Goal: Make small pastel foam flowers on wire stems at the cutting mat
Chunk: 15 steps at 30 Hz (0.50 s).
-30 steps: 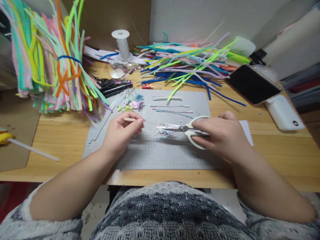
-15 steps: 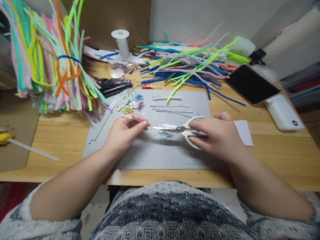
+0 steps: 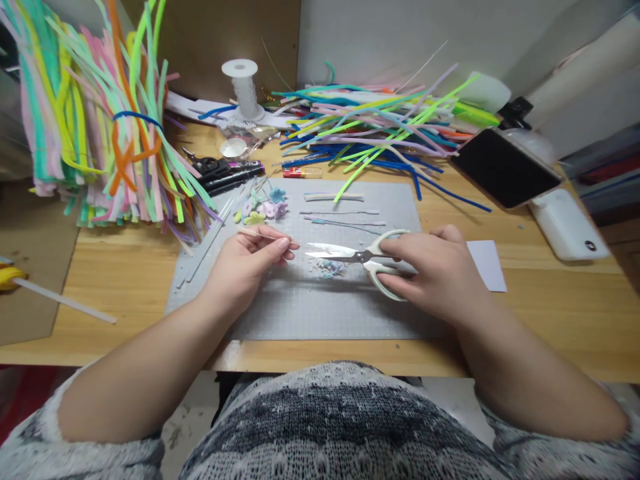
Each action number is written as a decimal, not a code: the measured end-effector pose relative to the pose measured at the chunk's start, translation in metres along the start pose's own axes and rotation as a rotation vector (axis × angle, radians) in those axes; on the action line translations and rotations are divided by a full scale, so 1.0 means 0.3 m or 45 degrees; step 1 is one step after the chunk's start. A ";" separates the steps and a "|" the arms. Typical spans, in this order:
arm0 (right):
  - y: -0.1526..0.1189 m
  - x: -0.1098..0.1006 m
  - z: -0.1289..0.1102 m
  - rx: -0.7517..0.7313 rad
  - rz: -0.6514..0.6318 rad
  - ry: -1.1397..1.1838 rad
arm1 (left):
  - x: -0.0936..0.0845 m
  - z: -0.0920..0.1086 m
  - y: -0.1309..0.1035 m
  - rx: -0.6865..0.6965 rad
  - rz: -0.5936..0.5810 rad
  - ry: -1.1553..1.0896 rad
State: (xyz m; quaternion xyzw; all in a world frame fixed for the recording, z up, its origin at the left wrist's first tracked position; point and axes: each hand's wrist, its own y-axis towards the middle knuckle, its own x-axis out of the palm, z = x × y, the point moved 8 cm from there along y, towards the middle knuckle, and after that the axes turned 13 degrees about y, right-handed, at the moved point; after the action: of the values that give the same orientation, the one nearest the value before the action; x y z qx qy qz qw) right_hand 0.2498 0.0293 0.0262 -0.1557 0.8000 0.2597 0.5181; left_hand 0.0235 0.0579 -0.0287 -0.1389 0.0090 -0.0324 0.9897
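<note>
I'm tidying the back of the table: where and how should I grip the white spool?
Take the spool by its top rim, from above. It stands upright with that rim raised, while the clear packet close before its base would likely hinder a low grip.

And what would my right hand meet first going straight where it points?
Probably the thin, pale strand pinched in your left hand, with the white-handled metal scissors in your right hand leading; depth is unclear.
</note>
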 end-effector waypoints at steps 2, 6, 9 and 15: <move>-0.001 -0.002 -0.013 -0.022 0.019 -0.050 | 0.002 -0.007 0.002 -0.042 -0.006 -0.068; -0.004 -0.004 -0.031 -0.074 0.055 -0.152 | 0.002 -0.016 0.005 -0.088 -0.006 -0.112; -0.005 -0.001 -0.030 -0.078 0.071 -0.187 | 0.003 -0.020 0.005 -0.109 -0.010 -0.099; -0.002 0.007 -0.037 -0.089 0.090 -0.189 | 0.009 -0.039 0.004 -0.206 -0.044 -0.130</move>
State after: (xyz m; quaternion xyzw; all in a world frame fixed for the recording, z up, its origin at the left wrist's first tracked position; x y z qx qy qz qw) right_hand 0.2411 0.0224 0.0278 -0.1258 0.7547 0.3165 0.5607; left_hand 0.0259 0.0558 -0.0403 -0.2201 -0.0411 -0.0416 0.9737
